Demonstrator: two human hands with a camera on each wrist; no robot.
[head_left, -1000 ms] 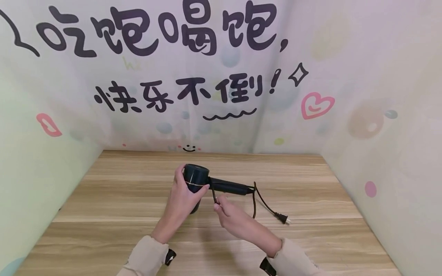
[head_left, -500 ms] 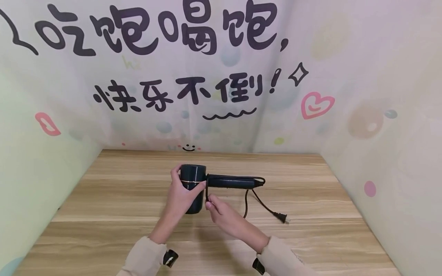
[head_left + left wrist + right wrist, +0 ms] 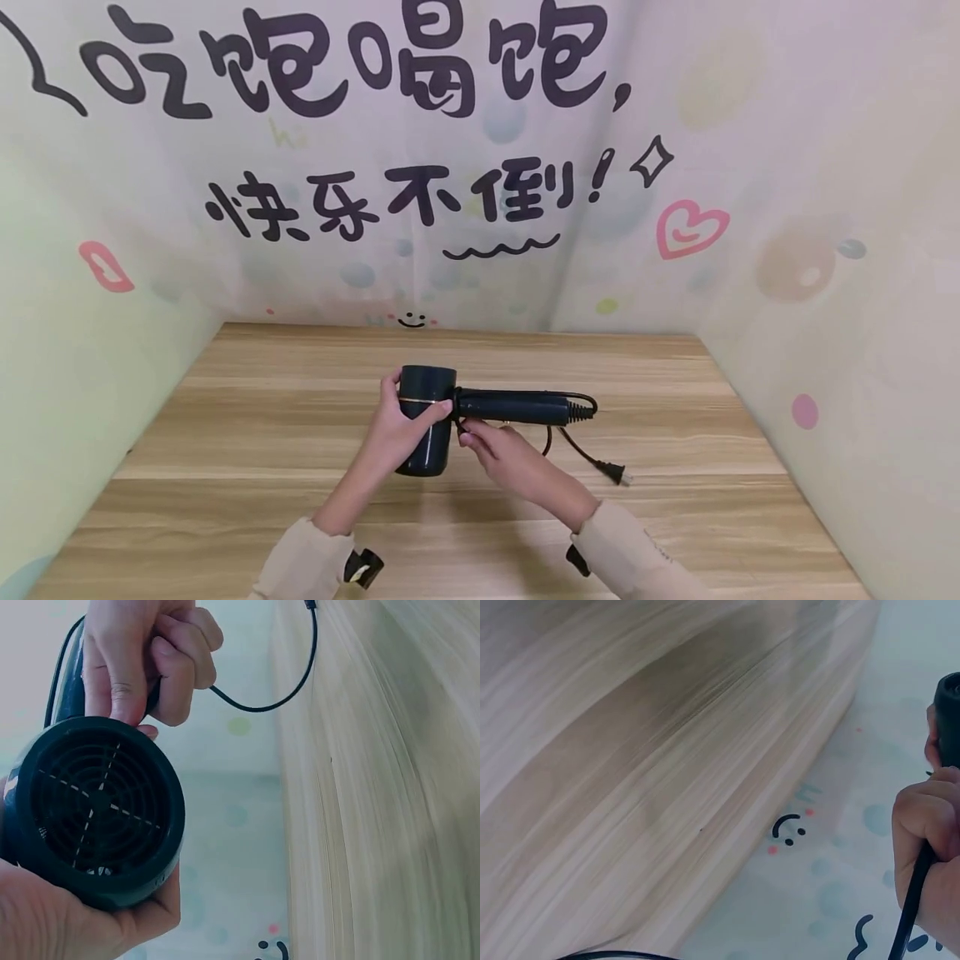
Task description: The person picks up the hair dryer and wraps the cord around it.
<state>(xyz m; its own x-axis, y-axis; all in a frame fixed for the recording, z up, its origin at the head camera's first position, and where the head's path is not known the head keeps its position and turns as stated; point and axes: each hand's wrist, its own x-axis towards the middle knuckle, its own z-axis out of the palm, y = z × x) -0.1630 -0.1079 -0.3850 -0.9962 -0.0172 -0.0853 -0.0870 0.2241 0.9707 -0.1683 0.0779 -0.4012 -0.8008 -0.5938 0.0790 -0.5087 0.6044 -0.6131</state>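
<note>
A dark blue hair dryer [image 3: 427, 382] is held up over the table, its handle [image 3: 517, 408] pointing right. My left hand [image 3: 393, 429] grips the barrel, thumb across its near side by the gold ring. In the left wrist view the round grille [image 3: 100, 796] at the barrel's end faces the camera. The black power cord [image 3: 588, 398] bends back at the handle's tip and runs along the handle toward the barrel. Just under the handle, near the barrel, my right hand [image 3: 513, 460] pinches the cord. The right wrist view shows cord [image 3: 913, 904] passing out of the fist.
The cord's plug [image 3: 615, 473] hangs or lies to the right of the handle; I cannot tell which. Beneath everything is a wood-grain table [image 3: 225, 467]. A printed cloth backdrop [image 3: 420, 283] stands along the back edge, with pale side walls left and right.
The dryer has turned in my left hand, so more of the barrel's lower side shows. The cord now lies closer along the handle, and my right hand has come up against the handle's underside.
</note>
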